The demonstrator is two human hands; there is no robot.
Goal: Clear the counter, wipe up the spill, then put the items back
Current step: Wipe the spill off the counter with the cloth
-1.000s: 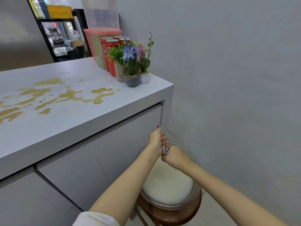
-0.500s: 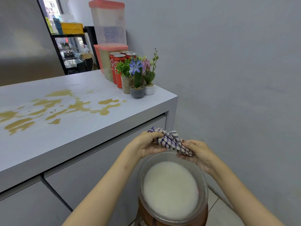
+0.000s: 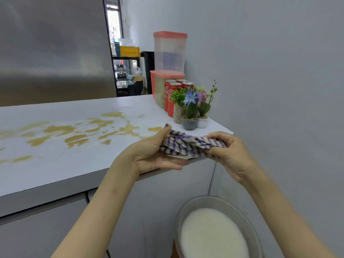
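Note:
A purple-and-white checked cloth (image 3: pixel 189 145) is stretched and bunched between my two hands, held at the height of the counter's front right corner. My left hand (image 3: pixel 150 153) grips its left end and my right hand (image 3: pixel 230 151) grips its right end. A yellow-brown spill (image 3: pixel 78 133) lies in scattered puddles across the white counter (image 3: pixel 55 164). At the counter's far right corner stand red cola cans (image 3: pixel 171 98), three small potted plants (image 3: pixel 189 110) and two stacked pink-lidded containers (image 3: pixel 169 56).
A clear bowl of milky white liquid (image 3: pixel 214 235) sits low at the bottom right, on a brown stool. A grey wall runs along the right. Cabinet fronts lie under the counter. A doorway with shelves shows at the back.
Both hands have lifted the cloth from over the bowl up to counter level and spread it apart. The view has tilted upward, so the bowl now sits lower in frame.

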